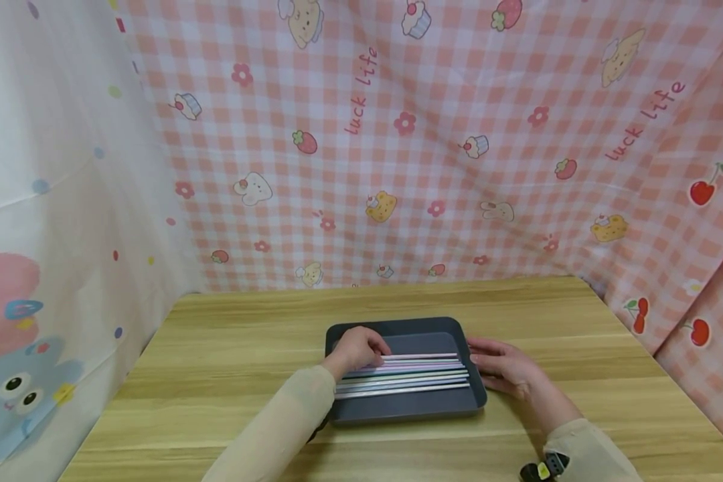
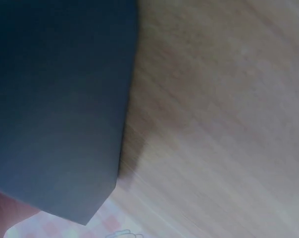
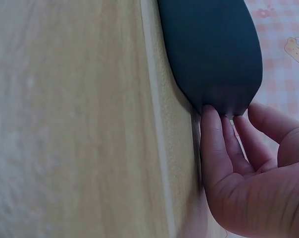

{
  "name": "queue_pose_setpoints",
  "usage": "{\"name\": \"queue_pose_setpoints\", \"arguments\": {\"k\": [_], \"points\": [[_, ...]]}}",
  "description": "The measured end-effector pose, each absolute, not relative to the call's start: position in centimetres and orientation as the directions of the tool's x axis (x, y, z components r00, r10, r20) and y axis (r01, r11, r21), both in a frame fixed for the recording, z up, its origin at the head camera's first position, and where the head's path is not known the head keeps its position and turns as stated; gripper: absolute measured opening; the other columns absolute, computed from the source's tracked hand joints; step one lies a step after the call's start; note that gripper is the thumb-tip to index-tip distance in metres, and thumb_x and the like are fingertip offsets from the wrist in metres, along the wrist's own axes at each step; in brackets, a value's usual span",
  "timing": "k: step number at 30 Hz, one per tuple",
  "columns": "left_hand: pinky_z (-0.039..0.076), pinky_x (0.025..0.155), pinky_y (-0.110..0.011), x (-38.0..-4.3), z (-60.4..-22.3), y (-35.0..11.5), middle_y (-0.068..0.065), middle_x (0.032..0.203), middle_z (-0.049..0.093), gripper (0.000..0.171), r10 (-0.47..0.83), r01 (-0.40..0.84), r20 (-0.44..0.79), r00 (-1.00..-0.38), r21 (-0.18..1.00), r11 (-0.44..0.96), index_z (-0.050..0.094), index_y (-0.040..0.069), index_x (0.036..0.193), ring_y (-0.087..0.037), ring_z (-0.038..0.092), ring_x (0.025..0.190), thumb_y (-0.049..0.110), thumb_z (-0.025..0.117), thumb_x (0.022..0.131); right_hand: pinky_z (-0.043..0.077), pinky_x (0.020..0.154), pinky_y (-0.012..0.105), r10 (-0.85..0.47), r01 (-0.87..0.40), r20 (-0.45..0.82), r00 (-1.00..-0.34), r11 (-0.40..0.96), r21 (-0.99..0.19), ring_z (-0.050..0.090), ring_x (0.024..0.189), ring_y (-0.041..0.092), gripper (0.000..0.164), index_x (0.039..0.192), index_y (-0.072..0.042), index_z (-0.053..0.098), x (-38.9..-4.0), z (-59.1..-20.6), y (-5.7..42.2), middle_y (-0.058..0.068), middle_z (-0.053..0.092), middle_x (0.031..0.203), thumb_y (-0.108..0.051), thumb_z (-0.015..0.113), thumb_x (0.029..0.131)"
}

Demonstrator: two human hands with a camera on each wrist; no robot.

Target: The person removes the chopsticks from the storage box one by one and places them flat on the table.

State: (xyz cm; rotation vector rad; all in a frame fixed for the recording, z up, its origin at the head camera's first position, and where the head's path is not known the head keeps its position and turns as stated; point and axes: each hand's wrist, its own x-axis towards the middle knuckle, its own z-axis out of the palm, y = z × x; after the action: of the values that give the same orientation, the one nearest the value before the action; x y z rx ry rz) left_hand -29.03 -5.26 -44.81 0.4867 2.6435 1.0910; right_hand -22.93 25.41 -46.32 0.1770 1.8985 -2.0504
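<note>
A dark grey rectangular tray (image 1: 406,408) lies on the table, holding several thin, straight pastel and dark sticks (image 1: 422,380) side by side along its length. My left hand (image 1: 358,348) reaches over the tray's left part, fingers curled down; its thumb and forefinger appear to pinch the farthest stick (image 1: 424,355). That hand hides the sticks' left ends. At the tray's right end, my right hand (image 1: 509,367) touches the outer wall with its fingertips. In the right wrist view, its fairly straight fingers (image 3: 214,144) meet the tray's end (image 3: 214,59). The left wrist view shows mostly the tray's outer side (image 2: 65,114).
The wood-grain table (image 1: 229,375) extends around the tray on all sides. Behind it hangs a pink checked curtain (image 1: 361,167) with printed figures, and a pale curtain (image 1: 66,221) hangs at the left. A dark strap (image 1: 545,466) is at my right wrist.
</note>
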Motion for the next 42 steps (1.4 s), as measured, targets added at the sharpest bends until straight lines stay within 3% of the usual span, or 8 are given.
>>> {"name": "queue_pose_setpoints", "arguments": {"k": [11, 22, 32, 36, 42], "points": [[0.05, 0.07, -0.03, -28.9, -43.7, -5.5, 0.001, 0.091, 0.069, 0.012, 0.407, 0.215, -0.067, -0.911, 0.764, 0.608, 0.078, 0.01, 0.095, -0.013, 0.057, 0.079, 0.002, 0.073, 0.088, 0.056, 0.081, 0.036, -0.138, 0.341, -0.333, -0.933, -0.045, -0.939, 0.065, 0.099, 0.016, 0.06, 0.149, 0.003, 0.039, -22.8, -46.3, 25.2, 0.01, 0.063, 0.129, -0.005, 0.066, 0.095], [0.046, 0.069, -0.03, -28.9, -42.8, -5.5, 0.0, 0.088, 0.063, 0.012, 0.352, 0.17, -0.039, -0.935, 0.823, 0.542, 0.077, 0.012, 0.099, -0.018, 0.054, 0.079, 0.005, 0.071, 0.091, 0.056, 0.082, 0.034, -0.162, 0.323, -0.312, -0.936, -0.044, -0.945, 0.065, 0.1, 0.014, 0.061, 0.149, 0.003, 0.038, -22.9, -46.5, 25.3, 0.009, 0.062, 0.13, -0.007, 0.066, 0.096], [0.052, 0.073, -0.033, -29.0, -42.0, -6.1, -0.004, 0.095, 0.068, 0.016, 0.335, 0.183, 0.023, -0.942, 0.871, 0.457, 0.074, 0.007, 0.107, -0.017, 0.06, 0.082, 0.005, 0.069, 0.093, 0.056, 0.082, 0.035, -0.133, 0.335, -0.33, -0.935, -0.013, -0.942, 0.065, 0.101, 0.015, 0.062, 0.15, 0.002, 0.037, -22.8, -46.3, 25.2, 0.013, 0.06, 0.133, -0.008, 0.066, 0.095], [0.056, 0.07, -0.036, -29.3, -41.7, -6.6, -0.007, 0.089, 0.066, 0.017, 0.317, 0.138, 0.023, -0.948, 0.928, 0.346, 0.072, 0.0, 0.11, -0.022, 0.062, 0.078, 0.001, 0.066, 0.094, 0.056, 0.082, 0.035, -0.126, 0.339, -0.334, -0.934, -0.016, -0.941, 0.065, 0.1, 0.015, 0.062, 0.149, 0.002, 0.038, -22.8, -46.3, 25.2, 0.011, 0.062, 0.13, -0.008, 0.066, 0.095], [0.057, 0.077, -0.051, -29.6, -40.8, -7.9, -0.012, 0.095, 0.063, 0.024, 0.271, -0.006, -0.042, -0.962, 0.991, 0.133, 0.062, -0.005, 0.12, -0.025, 0.062, 0.083, -0.003, 0.06, 0.096, 0.056, 0.082, 0.035, -0.139, 0.338, -0.332, -0.933, -0.02, -0.941, 0.065, 0.1, 0.014, 0.061, 0.149, 0.001, 0.039, -22.9, -46.3, 25.3, 0.009, 0.062, 0.13, -0.009, 0.066, 0.096]]}}
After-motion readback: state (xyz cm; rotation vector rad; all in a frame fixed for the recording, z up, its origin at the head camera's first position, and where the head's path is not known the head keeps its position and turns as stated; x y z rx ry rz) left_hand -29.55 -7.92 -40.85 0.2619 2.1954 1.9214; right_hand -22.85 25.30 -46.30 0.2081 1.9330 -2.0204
